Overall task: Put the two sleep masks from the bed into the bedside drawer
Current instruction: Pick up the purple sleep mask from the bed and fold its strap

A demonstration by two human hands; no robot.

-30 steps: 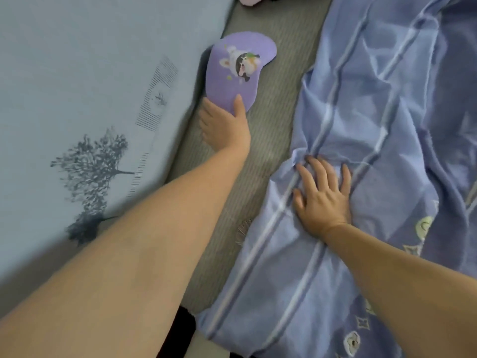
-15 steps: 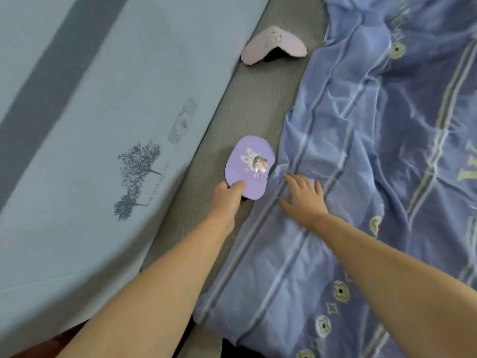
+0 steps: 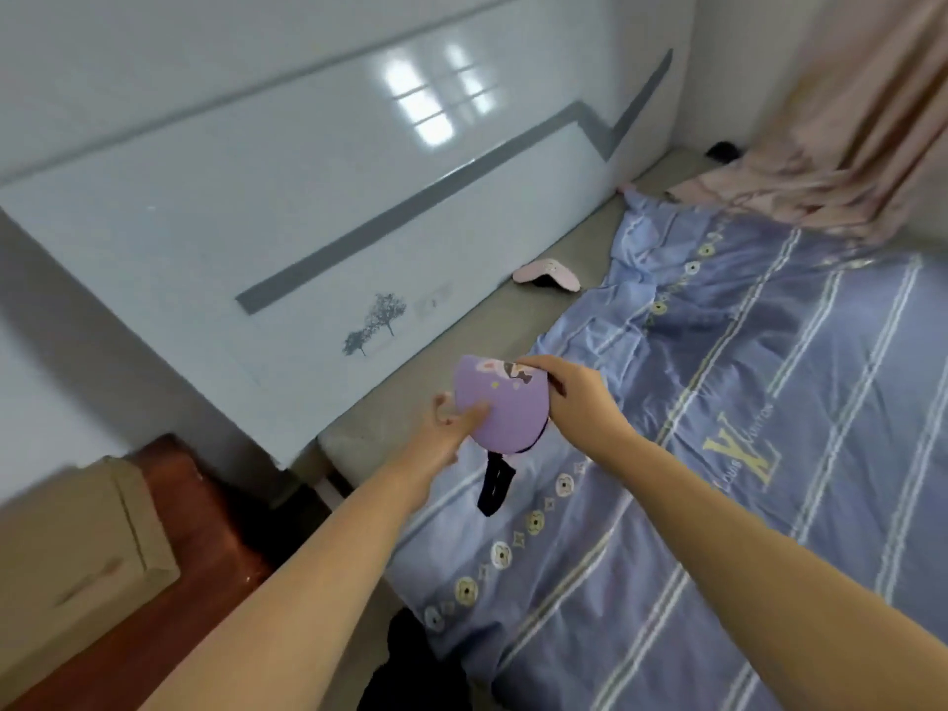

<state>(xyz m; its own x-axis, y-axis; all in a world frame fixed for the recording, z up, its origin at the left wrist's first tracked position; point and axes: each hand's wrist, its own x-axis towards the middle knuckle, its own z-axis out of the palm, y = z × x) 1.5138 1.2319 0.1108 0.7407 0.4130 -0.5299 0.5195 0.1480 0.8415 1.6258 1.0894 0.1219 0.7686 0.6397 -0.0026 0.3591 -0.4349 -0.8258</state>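
Observation:
A purple sleep mask (image 3: 505, 405) with a cartoon print is held up above the bed edge, its black strap (image 3: 495, 482) dangling below. My left hand (image 3: 451, 425) pinches its lower left edge with the thumb on the front. My right hand (image 3: 564, 384) grips its upper right edge. A pink sleep mask (image 3: 546, 273) lies farther back on the grey mattress strip by the headboard. The bedside unit (image 3: 169, 551) of reddish wood is at the lower left; no drawer front shows.
A glossy pale headboard (image 3: 308, 223) runs along the left. A blue striped quilt (image 3: 744, 428) covers the bed. A cardboard box (image 3: 77, 551) sits on the bedside unit. Pink curtain fabric (image 3: 846, 146) hangs at the far right corner.
The purple mask was lifted off the mattress by my left hand. My right hand left the quilt and took hold of the mask too. The view pulled back and up.

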